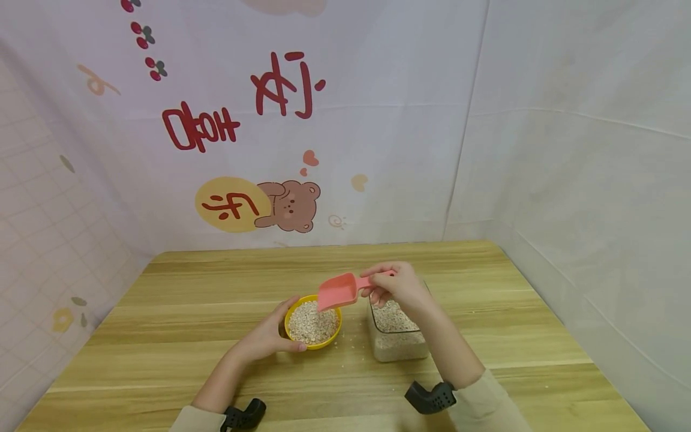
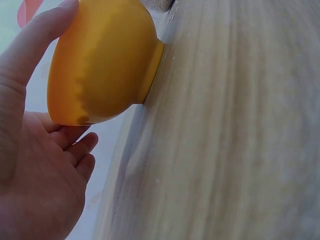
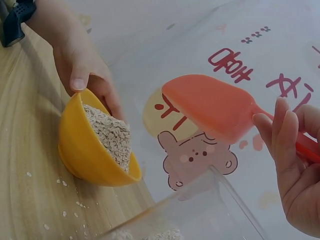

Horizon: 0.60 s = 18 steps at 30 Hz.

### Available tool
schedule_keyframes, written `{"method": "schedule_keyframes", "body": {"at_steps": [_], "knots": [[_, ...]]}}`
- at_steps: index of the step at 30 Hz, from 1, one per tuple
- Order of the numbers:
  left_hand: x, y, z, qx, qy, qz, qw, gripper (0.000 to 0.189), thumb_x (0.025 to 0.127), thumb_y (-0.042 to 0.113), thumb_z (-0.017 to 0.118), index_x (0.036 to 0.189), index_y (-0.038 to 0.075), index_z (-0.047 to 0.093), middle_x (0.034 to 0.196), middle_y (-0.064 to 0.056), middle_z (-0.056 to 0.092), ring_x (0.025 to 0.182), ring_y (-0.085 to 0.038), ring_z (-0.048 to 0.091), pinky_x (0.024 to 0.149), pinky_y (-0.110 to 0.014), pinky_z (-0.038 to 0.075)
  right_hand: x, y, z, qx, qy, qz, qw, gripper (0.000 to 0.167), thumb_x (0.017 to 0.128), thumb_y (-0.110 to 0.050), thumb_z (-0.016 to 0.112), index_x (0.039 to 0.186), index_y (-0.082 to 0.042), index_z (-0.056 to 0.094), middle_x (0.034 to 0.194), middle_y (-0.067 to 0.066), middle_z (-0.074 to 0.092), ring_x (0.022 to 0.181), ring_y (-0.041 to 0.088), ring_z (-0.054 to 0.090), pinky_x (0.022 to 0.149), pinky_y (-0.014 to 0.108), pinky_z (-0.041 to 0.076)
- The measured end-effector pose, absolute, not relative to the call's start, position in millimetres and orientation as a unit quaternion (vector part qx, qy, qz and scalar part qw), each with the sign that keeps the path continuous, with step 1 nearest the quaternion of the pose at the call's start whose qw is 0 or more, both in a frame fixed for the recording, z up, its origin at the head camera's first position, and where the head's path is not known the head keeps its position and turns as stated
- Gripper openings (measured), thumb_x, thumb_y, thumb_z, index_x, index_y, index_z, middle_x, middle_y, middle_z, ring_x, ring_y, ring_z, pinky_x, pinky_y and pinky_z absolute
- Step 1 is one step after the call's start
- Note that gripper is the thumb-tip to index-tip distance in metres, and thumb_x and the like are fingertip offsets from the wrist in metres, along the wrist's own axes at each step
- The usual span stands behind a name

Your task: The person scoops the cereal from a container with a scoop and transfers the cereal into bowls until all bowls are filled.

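Note:
My right hand (image 1: pixel 396 288) grips the handle of a pink plastic scoop (image 1: pixel 339 290) and holds it above the right rim of a yellow bowl (image 2: pixel 105 60). No oats show in the scoop's pan in the head view. Rolled oats (image 3: pixel 110 134) fill the bowl, which stands upright on the table. My left hand (image 1: pixel 270 334) holds the bowl from its left side, thumb on the near rim and fingers round the far side. Under my right hand and forearm stands a clear square container (image 1: pixel 400 351) of oats, partly hidden by them.
Loose oat flakes (image 3: pixel 62 182) lie scattered on the wooden table (image 1: pixel 216 294) between bowl and container. A white printed cloth (image 1: pixel 378 150) hangs behind the table's back edge and along its sides. Black bands (image 1: pixel 430 397) sit on both wrists.

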<state>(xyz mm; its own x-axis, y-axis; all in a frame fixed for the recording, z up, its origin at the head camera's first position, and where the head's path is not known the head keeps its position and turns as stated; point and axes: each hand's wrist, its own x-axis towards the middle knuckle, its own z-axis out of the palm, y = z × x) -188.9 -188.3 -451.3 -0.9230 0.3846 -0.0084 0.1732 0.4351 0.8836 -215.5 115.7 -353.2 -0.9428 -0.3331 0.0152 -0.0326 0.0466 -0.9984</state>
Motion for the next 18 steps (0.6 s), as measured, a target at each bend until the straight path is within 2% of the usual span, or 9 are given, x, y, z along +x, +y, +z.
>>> {"method": "schedule_keyframes", "body": {"at_steps": [18], "knots": [[-188.6, -187.1, -451.4, 0.164, 0.839, 0.508, 0.107, 0.107, 0.070, 0.026, 0.087, 0.152, 0.008, 0.021, 0.154, -0.018, 0.020, 0.141, -0.038, 0.013, 0.107, -0.064, 0.011, -205.6, 144.0, -358.1, -0.122, 0.672, -0.727, 0.078, 0.031, 0.088, 0.002, 0.054, 0.113, 0.021, 0.056, 0.071, 0.016, 0.069, 0.048, 0.011, 0.056, 0.044, 0.021, 0.046]]}}
